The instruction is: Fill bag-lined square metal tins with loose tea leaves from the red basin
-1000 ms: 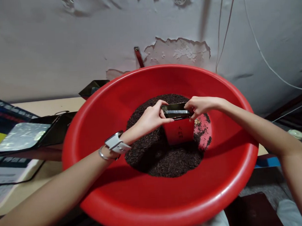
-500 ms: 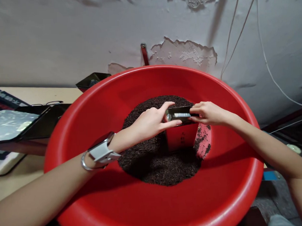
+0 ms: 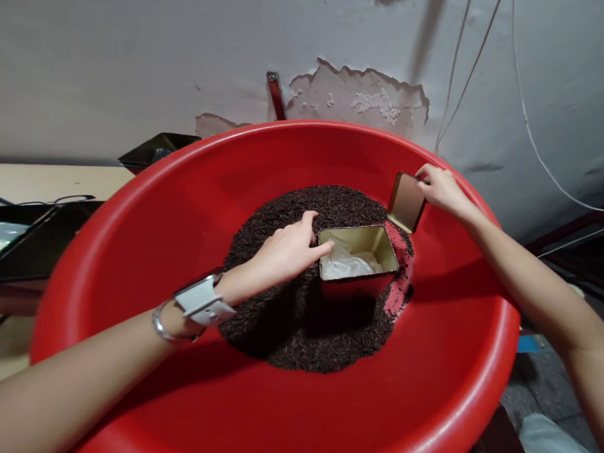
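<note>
A rectangular tin stands with its top open in a heap of dark, loose tea leaves. Crumpled whitish plastic bag lies inside it, against gold-coloured walls. My left hand is at the tin's left rim, thumb and forefinger spread, the thumb tip over the rim; whether it touches is unclear. Up and to the right of the tin, my right hand pinches a tin lid by its edge, tilted nearly upright, apart from the tin. All this is within a large red basin.
Behind the basin rises a wall with peeling plaster. Thin cords hang at the right. Dark open boxes, one an open tin, stand on a pale table at the left.
The lid has come off the tin, carried right and up by my right hand. The tin's inside and the bag now show. My left hand has loosened and shifted slightly left; the view has moved slightly.
</note>
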Demonstrator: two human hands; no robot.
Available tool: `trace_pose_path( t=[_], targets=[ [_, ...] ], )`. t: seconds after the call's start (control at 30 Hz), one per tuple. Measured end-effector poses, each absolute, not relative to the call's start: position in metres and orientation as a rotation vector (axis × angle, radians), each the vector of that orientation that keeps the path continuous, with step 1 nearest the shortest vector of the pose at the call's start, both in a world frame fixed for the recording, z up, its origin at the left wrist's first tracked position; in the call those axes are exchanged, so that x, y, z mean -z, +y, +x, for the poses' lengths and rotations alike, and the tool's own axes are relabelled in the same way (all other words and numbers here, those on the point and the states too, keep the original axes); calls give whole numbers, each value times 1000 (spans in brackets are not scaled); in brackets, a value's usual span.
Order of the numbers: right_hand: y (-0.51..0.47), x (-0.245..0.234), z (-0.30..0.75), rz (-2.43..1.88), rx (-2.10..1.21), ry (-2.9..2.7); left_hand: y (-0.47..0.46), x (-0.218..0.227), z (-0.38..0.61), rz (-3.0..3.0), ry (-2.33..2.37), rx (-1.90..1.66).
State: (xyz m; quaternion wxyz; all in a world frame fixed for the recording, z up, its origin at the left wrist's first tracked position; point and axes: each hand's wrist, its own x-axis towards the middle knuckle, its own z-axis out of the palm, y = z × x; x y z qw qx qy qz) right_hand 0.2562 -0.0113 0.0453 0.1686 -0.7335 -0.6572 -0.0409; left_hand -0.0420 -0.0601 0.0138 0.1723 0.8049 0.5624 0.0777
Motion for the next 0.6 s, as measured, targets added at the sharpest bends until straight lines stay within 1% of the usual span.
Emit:
trace_pose_path(
  t=[0.07, 0.1, 0.17, 0.23, 0.4, 0.53, 0.6],
  targets=[
    [-10, -35, 251, -2248, -24, -2039, -59, -14, -39, 1988, 1551, -36],
    [-10, -30, 247, -2289, -129, -2121, -59, -14, -38, 1884, 1499, -4],
    [-11, -23, 239, -2300, -331, -2289, -58, -14, -37, 1835, 1412, -62],
    [-12, -18, 232, -2283, -452, -2414, -57, -12, -37, 1910, 1413, -160],
    [-14, -7, 227, -2352, -575, -2492, -54, -9, -38, 2046, 1513, -169],
    [-12, 2, 229, -2434, -630, -2462, -55, -16, -39, 2293, 1481, -28],
    [-12, 1, 229, -2478, -581, -2429, -56, -19, -39, 2390, 1492, 57]
  ],
)
